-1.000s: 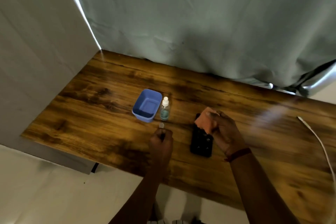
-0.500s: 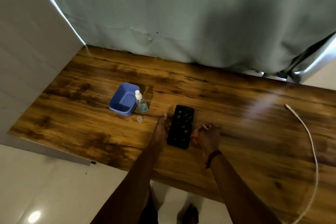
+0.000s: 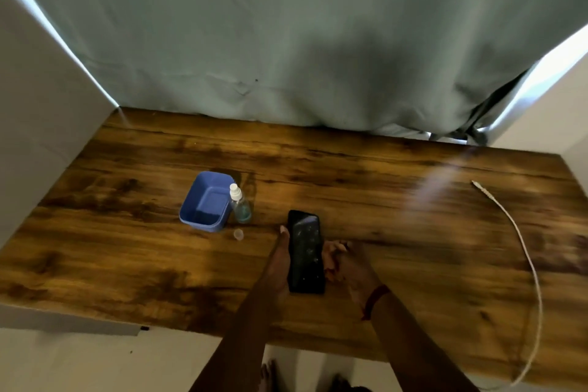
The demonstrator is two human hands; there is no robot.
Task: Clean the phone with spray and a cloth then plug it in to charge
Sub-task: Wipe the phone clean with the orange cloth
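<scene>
A black phone (image 3: 304, 251) lies flat on the wooden table (image 3: 397, 216), its screen speckled with droplets. My left hand (image 3: 280, 261) lies straight along the phone's left edge, fingers touching it. My right hand (image 3: 346, 264) sits at the phone's right edge and grips a bunched orange cloth (image 3: 331, 256), mostly hidden in the fist. A small clear spray bottle (image 3: 240, 205) with a white nozzle stands left of the phone. Its loose cap (image 3: 238, 234) lies just in front of it. A white charging cable (image 3: 521, 251) curves along the table's right side.
A blue plastic tub (image 3: 206, 200) stands next to the spray bottle on its left. A grey-green curtain (image 3: 286, 41) hangs behind the table. White walls close in on the left and right. The table's near edge runs just below my forearms.
My right hand with the cloth came down from over the phone to its right edge. My left hand moved from near the cap to the phone's left edge. The camera shifted.
</scene>
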